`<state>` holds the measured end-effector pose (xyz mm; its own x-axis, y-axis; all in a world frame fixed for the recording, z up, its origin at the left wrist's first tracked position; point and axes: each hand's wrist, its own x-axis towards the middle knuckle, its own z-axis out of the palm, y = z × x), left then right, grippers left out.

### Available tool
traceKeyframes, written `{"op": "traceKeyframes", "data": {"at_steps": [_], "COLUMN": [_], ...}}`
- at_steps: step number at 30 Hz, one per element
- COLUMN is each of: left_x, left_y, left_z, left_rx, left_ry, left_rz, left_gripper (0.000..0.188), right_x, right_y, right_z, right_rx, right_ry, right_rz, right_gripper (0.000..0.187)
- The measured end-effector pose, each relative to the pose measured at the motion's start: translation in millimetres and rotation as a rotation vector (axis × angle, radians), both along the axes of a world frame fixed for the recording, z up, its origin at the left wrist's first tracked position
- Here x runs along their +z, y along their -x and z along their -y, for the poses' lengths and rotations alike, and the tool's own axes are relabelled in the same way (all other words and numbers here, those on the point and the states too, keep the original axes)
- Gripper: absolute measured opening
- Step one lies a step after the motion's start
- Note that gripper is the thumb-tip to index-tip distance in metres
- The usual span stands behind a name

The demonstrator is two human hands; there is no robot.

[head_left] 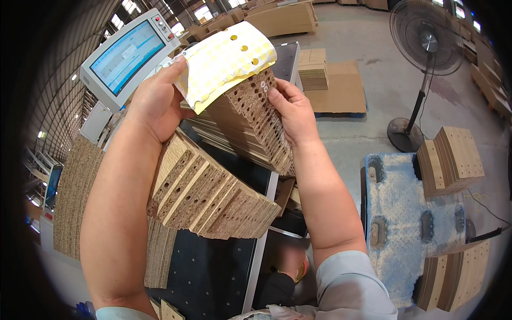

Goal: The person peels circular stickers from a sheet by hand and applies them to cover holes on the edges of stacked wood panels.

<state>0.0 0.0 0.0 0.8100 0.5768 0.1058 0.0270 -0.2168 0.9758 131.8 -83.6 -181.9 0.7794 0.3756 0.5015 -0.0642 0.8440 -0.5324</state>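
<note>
While the left grip clasps paper, the right grip curls.

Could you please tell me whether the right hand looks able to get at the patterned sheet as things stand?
Likely yes: the right hand is close to the patterned sheet, and nothing visible blocks the way; the left hand holds the sheet's left end.

"What's the pose?"
"The left forearm and right forearm both reach forward, slanting inward."
"And the hands?"
"Left hand: thumb extended, fingers mostly hidden. Right hand: fingers bent, thumb pointing toward the left one."
</note>
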Motion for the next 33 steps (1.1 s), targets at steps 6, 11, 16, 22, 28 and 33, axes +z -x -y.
{"op": "traceKeyframes", "data": {"at_steps": [6, 11, 16, 22, 28, 33], "left_x": [4.9, 0.0, -0.5, 6.5, 46.2, 33.6], "left_y": [0.2, -0.4, 1.7, 5.1, 48.3, 143.8], "left_z": [-3.8, 3.8, -5.1, -10.1, -13.5, 45.2], "left_rx": [-0.026, 0.013, 0.005, 0.031, -0.196, -0.286], "left_ry": [-0.033, 0.012, 0.045, 0.104, 0.013, -0.407], "left_rz": [-0.011, -0.003, -0.019, 0.084, 0.495, 0.313], "left_gripper": [0.042, 0.04, 0.043, 0.04, 0.032, 0.022], "right_x": [2.4, -5.3, -22.4, -116.0, -125.6, -51.6], "right_y": [-1.6, 3.8, 50.2, 180.2, 250.4, 241.7], "right_z": [-4.2, 6.6, 44.1, 82.5, 151.1, 172.6], "right_rx": [-0.017, -0.243, -0.348, -0.213, 0.077, -0.225], "right_ry": [0.025, 0.173, 0.029, 0.254, 0.611, 0.367], "right_rz": [-0.043, 0.05, -0.364, -0.478, -0.344, -0.039], "right_gripper": [0.044, 0.042, 0.041, 0.008, 0.004, 0.017]}}
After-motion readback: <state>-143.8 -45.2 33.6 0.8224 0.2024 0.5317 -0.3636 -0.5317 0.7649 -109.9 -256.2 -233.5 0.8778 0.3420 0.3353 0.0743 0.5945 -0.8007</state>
